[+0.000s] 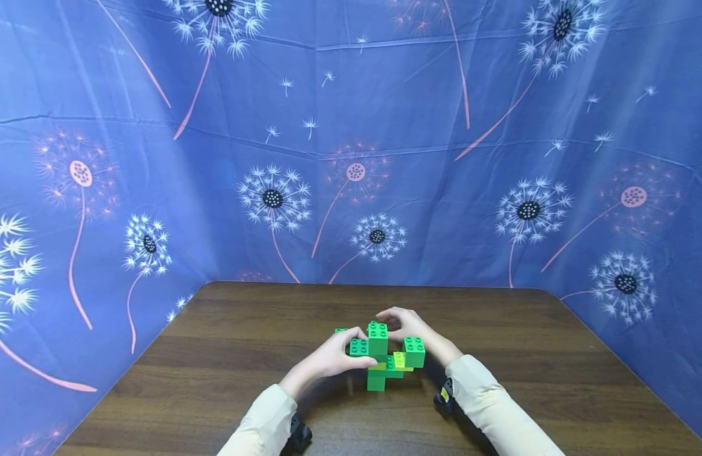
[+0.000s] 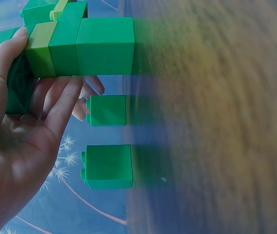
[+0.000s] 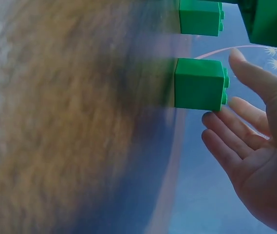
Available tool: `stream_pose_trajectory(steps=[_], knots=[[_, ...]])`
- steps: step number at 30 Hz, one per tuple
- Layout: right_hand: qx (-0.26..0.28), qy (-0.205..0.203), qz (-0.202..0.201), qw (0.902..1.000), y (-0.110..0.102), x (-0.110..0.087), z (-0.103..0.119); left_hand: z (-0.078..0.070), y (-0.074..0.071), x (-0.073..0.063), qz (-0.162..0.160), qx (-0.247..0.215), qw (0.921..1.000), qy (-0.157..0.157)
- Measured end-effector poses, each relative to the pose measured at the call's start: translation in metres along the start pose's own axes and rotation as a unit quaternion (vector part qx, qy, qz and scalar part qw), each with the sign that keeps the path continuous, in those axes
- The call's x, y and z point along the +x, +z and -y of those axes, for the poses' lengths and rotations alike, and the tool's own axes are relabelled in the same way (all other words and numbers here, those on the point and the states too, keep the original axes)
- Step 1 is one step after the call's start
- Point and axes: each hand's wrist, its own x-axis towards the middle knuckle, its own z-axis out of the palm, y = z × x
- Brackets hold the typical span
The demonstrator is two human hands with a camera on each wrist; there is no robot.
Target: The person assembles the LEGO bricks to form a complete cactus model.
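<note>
A structure of green toy building bricks [image 1: 377,342] with a few yellow-green ones stands on the table, side bricks jutting out left and right. My left hand [image 1: 331,354] grips its left side, the thumb on the near face, as the left wrist view also shows. My right hand [image 1: 409,326] is behind the structure, partly hidden by it in the head view. The right wrist view shows this hand [image 3: 260,146] with fingers extended, close beside a loose green brick [image 3: 199,84]; whether they touch is unclear. Nothing is gripped by it.
Loose green bricks, one nearer [image 2: 109,165] and one by the right fingers [image 2: 108,110], stand on the table behind the structure. Brown wooden table [image 1: 242,316] spreads around. Blue dandelion-print cloth [image 1: 351,95] hangs behind and at both sides.
</note>
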Motion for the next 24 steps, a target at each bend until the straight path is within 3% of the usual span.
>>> stream_pose_trajectory(steps=[7, 14, 24], knots=[[-0.039, 0.009, 0.005, 0.9992, 0.003, 0.002, -0.007, 0.000, 0.001, 0.001, -0.002, -0.002, 1.0000, 0.005], [-0.030, 0.011, 0.008, 0.9995, -0.001, 0.000, -0.005, -0.039, -0.009, -0.014, -0.002, -0.015, 0.9999, 0.001], [-0.016, 0.032, 0.018, 0.9992, -0.001, -0.001, -0.005, -0.039, -0.007, -0.014, -0.009, -0.014, 0.9999, 0.002]])
